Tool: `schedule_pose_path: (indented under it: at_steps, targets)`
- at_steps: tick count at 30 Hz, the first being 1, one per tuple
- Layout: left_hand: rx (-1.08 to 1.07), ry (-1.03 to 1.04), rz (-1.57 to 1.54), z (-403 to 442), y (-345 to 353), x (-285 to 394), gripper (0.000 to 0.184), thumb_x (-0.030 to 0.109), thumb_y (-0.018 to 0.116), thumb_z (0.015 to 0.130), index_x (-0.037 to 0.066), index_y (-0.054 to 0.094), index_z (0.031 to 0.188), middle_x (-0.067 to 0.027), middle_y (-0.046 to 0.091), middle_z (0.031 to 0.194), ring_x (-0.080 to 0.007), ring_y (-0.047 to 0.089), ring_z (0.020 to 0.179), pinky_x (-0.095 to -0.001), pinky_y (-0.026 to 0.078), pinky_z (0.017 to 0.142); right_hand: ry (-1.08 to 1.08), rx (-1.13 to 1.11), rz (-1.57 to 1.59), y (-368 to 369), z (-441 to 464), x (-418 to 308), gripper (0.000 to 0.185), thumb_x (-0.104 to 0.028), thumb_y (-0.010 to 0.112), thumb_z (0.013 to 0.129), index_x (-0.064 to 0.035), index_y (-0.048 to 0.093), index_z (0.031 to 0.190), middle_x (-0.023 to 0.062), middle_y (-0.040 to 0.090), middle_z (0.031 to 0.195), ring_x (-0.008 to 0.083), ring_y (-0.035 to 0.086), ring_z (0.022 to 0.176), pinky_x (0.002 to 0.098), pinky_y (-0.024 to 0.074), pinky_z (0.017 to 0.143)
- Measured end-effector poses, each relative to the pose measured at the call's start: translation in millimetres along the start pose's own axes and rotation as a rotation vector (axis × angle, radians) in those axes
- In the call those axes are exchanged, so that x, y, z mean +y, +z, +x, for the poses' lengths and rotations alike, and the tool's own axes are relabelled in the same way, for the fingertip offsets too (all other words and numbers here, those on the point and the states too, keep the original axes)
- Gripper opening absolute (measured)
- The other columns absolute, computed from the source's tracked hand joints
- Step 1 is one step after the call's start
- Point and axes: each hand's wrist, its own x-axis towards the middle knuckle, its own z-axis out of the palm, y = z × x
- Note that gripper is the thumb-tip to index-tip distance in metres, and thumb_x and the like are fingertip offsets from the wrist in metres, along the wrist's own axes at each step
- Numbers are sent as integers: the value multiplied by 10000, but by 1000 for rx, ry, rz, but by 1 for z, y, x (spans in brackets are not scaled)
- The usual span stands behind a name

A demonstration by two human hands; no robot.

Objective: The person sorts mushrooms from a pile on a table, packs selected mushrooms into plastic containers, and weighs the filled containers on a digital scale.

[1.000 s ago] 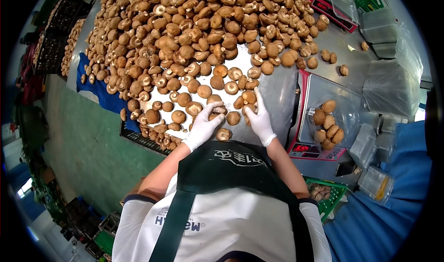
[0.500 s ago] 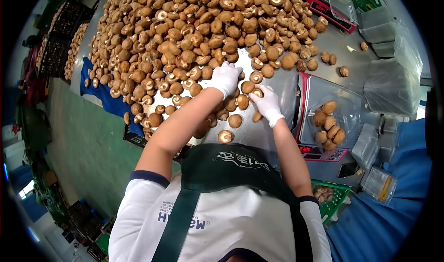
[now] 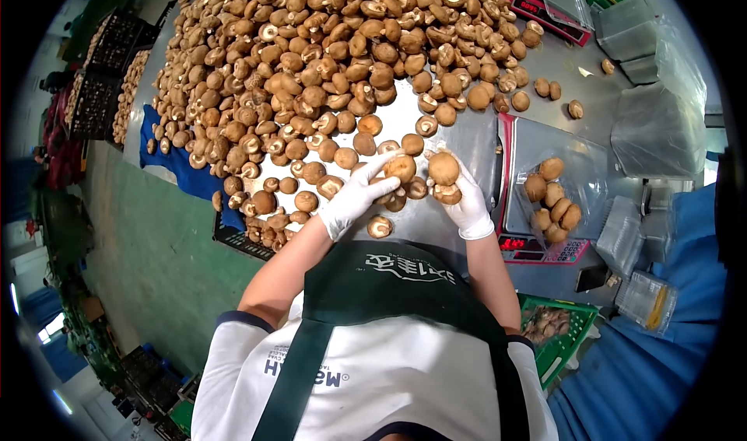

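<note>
My left hand (image 3: 358,197), in a white glove, is closed around a shiitake mushroom (image 3: 401,168) between thumb and fingers. Opposite it, my right hand (image 3: 471,206) is gloved too and curls round a pale-brown shiitake mushroom (image 3: 443,168), with another mushroom (image 3: 447,195) against its palm. Both hands are low over the metal table, close to my apron. Several loose mushrooms lie beneath and between them, and one shows its stem side (image 3: 380,226) near the table edge. Beyond my hands rises a large shiitake pile (image 3: 311,68).
On my right, a red-framed scale (image 3: 513,200) bears a clear plastic tray with several mushrooms (image 3: 557,208). Stacked clear trays (image 3: 657,130) stand farther right. A second scale (image 3: 537,9) is at the back. Below the table, a green crate (image 3: 572,340) holds pieces.
My left hand has drawn back from the pile toward me and now grips a mushroom. My right hand has turned and moved slightly nearer me, with mushrooms in its fingers.
</note>
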Motion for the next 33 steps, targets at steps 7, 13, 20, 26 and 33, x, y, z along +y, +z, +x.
schedule_pose_path:
  at_steps: [7,13,20,26,33]
  targets:
    - [-59,265,167,-20,17,-18,515,12,650,883,62,502,1374,-64,543,1333,-148,519,1208,-290,421,1028,-16,-163,-46,-7,-27,9,445,-185,393,1042,20,401,1436,142,532,1360,207,567,1171,311,495,919]
    - [-65,307,304,-33,33,-10,483,63,670,885,50,517,1342,-67,572,1289,-148,527,1188,-295,414,1030,-21,-125,-21,11,-50,6,500,-293,353,1055,10,375,1454,145,535,1362,186,581,1101,289,493,868]
    - [102,29,190,-65,19,-23,444,213,673,909,52,537,1300,-68,598,1207,-148,549,1104,-293,457,939,2,-195,32,6,-59,19,553,-375,376,1045,17,385,1436,149,582,1258,222,629,969,313,525,781]
    - [692,290,724,-142,-84,-61,363,36,697,863,-21,582,1202,-85,638,1126,-151,598,1020,-300,474,929,-282,80,-428,26,-96,-18,367,-175,510,1011,19,527,1322,92,631,1100,147,622,751,274,522,687]
    - [895,398,989,-152,-99,-49,470,72,638,905,1,491,1346,-138,507,1349,-254,481,1260,-377,368,1080,-1014,745,-1700,4,-115,-122,447,-123,650,870,-72,572,1307,151,613,1217,287,603,1004,395,478,896]
